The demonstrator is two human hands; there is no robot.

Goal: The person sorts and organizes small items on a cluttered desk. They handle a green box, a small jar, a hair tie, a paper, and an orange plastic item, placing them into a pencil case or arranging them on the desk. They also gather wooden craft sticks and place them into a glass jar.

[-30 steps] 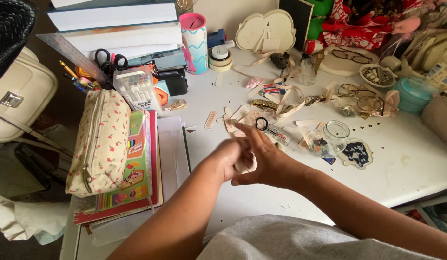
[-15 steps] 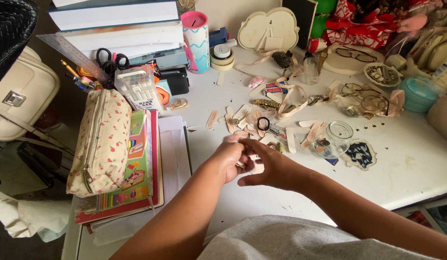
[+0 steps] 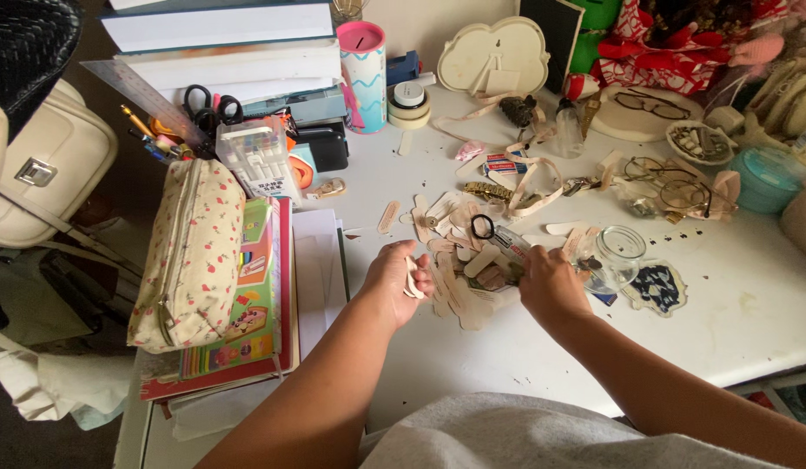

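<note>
My left hand (image 3: 393,280) curls shut around a few wooden sticks (image 3: 412,278); my right hand (image 3: 549,282) pinches into the stick pile (image 3: 462,287) on the white desk (image 3: 750,304) (what it grips is hidden), just beside the glass jar (image 3: 618,252).

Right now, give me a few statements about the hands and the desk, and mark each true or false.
1. The left hand holds a wooden stick. True.
2. The right hand rests on the scissors. False: it is by the stick pile, near the glass jar; the scissors lie far off by the books.
3. The glass jar lies tipped on the desk. True.
4. The floral pouch sits right of the jar. False: it is at the left, on the notebooks.
</note>
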